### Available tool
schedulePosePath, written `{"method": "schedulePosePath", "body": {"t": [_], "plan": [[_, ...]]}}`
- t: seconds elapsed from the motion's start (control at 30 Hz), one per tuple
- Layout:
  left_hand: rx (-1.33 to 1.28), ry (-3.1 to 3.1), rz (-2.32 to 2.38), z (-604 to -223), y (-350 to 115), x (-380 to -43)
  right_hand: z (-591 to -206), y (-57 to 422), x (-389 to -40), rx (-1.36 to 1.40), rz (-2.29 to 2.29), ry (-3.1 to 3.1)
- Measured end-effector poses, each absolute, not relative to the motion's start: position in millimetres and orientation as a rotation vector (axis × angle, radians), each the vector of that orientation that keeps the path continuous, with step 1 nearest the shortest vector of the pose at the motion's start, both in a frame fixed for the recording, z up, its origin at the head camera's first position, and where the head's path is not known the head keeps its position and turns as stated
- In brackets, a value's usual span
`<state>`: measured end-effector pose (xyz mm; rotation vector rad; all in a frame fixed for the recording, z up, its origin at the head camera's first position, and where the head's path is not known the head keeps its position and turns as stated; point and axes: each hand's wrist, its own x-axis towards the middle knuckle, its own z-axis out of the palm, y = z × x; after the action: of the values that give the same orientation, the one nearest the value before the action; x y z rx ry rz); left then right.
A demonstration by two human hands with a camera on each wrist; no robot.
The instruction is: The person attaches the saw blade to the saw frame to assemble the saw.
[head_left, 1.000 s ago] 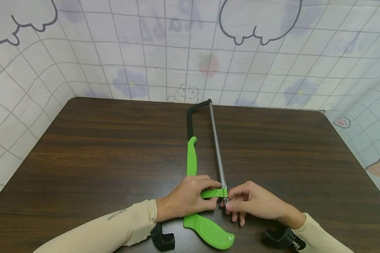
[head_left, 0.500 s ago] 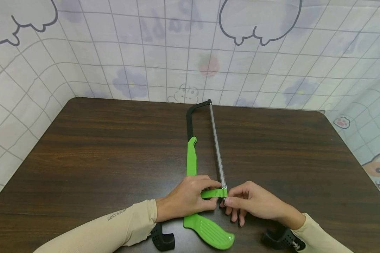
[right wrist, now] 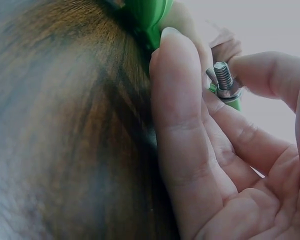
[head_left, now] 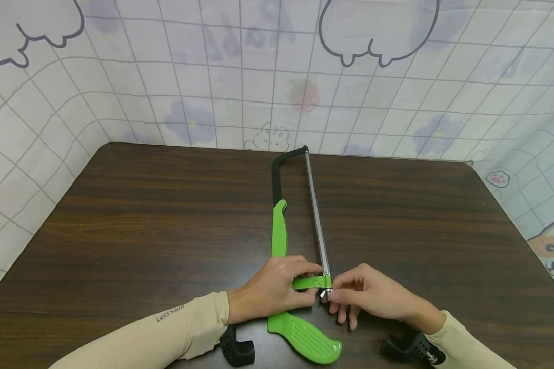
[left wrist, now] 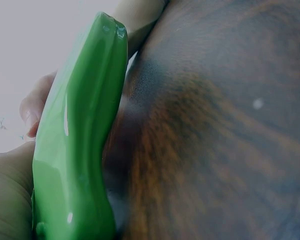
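Observation:
A hacksaw with a green frame lies on the table, its blade on the right side. My left hand grips the frame above the handle, fingers reaching round the short green arm. A silver wing nut sits just below that arm, between the thumb and fingers of my right hand. In the right wrist view, a threaded bolt end sticks out beside the thumb. The green handle fills the left part of the left wrist view.
The dark wooden table ends at a patterned cloth wall behind the saw. The black front bow of the saw reaches close to the back edge. A black wrist mount shows under the left sleeve, another black mount under the right.
The wing nut has turned, with its wings now showing at the right fingertips. My right thumb has shifted slightly; the left hand and the saw stay in place.

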<state>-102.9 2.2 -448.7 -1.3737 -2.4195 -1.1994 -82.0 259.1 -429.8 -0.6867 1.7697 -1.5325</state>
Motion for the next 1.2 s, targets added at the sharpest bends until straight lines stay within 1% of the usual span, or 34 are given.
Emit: {"method": "schedulePosePath", "body": {"t": [0.47, 0.83, 1.07, 1.2], "plan": [[-1.368, -2.424, -1.205, -447.7, 0.4, -101.9, -432.6, 261.7, -83.3, -0.684, -1.568, 1.677], [-1.375, -2.408, -1.206, -448.7, 1.0, -102.2, -424.9, 259.0, -80.3, -0.508, -1.574, 1.703], [-1.372, -2.414, -1.219, -448.5, 1.5, -102.2, -423.2, 259.7, -76.9, -0.359, -1.701, 1.414], [-1.366, -2.411, -1.236, -448.3, 1.1, -102.2, -423.7, 257.6, -74.7, -0.325, -1.745, 1.329]]}}
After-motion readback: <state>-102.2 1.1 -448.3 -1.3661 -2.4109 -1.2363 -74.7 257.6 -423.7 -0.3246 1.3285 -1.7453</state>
